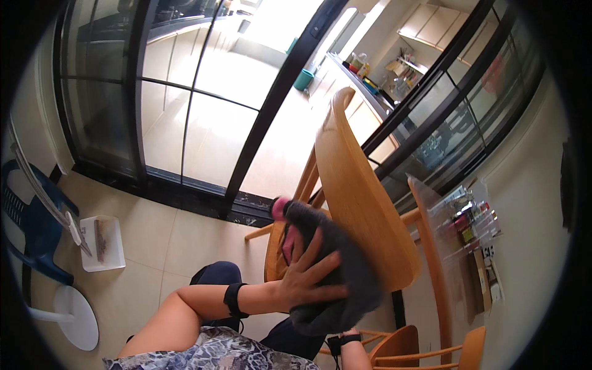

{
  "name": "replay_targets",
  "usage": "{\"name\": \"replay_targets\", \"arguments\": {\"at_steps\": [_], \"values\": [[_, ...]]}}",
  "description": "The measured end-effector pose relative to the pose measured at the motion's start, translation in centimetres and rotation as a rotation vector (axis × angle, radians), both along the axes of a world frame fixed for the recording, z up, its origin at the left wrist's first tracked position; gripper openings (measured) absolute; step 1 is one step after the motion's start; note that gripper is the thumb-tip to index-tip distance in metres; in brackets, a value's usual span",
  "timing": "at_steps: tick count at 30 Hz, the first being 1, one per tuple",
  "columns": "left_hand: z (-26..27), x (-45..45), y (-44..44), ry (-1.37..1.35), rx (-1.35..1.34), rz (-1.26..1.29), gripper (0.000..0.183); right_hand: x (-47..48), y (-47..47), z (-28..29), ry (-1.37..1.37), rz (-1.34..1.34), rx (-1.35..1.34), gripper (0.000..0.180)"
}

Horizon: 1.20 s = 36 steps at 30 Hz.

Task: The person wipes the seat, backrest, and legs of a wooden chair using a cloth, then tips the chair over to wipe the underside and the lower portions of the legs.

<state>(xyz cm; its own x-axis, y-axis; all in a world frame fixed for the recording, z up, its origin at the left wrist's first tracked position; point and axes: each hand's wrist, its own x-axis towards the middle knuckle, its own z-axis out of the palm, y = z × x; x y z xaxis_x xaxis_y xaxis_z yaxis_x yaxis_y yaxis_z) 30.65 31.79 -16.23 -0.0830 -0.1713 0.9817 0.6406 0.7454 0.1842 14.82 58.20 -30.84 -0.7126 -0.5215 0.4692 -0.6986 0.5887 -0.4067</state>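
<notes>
My left hand [307, 280] lies with spread fingers on a dark grey soft cloth item [358, 273], its fingers slightly blurred. Pink parts of the item show near its upper left end and beside my fingers. The cloth is bunched against or just in front of the curved wooden backrest of a chair [356, 199]. Only a sliver of my right hand [351, 331] shows at the cloth's lower edge; its fingers are hidden. Both wrists wear black bands.
Black-framed glass sliding doors [249, 162] stand ahead, with a kitchen beyond. At left are a white dustpan [101, 245], a dark blue plastic chair [34, 226] and a round white base [76, 317]. A table with a transparent cover [434, 222] holds small items at right; another wooden chair [402, 347] is below.
</notes>
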Motion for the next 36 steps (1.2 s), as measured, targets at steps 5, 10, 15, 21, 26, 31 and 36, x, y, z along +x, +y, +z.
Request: {"name": "replay_targets", "arguments": {"at_steps": [5, 10, 15, 21, 26, 31, 36], "values": [[-9.9, 0.1, 1.1, -0.236, 0.033, 0.193, 0.027, 0.0, -1.6, 1.6, 0.031, 0.025, 0.124, 0.012], [0.1, 1.7, 0.2, 0.011, 0.049, 0.069, 0.034, -1.6, 0.2, -0.1, 0.106, -0.006, 0.091, 0.02], [4.9, 3.4, -0.3, 0.01, 0.086, 0.002, 0.044, -0.1, -0.8, 0.9, 0.099, -0.015, 0.135, 0.011], [1.4, 2.9, 0.9, -0.191, 0.338, -0.196, 0.067, -0.2, -0.4, 1.3, 0.127, 0.007, 0.13, 0.01], [-2.7, 3.6, 0.6, -0.349, 0.181, -0.067, 0.076, 0.3, -1.0, 1.3, 0.136, 0.028, 0.091, 0.012], [0.8, 3.5, 1.2, -0.279, 0.173, -0.041, 0.078, 0.3, -0.6, 1.7, 0.116, -0.01, 0.128, 0.012], [5.0, 2.6, 1.2, -0.183, 0.437, -0.212, 0.078, 0.4, -1.2, 2.0, 0.063, 0.01, 0.051, 0.012]]}}
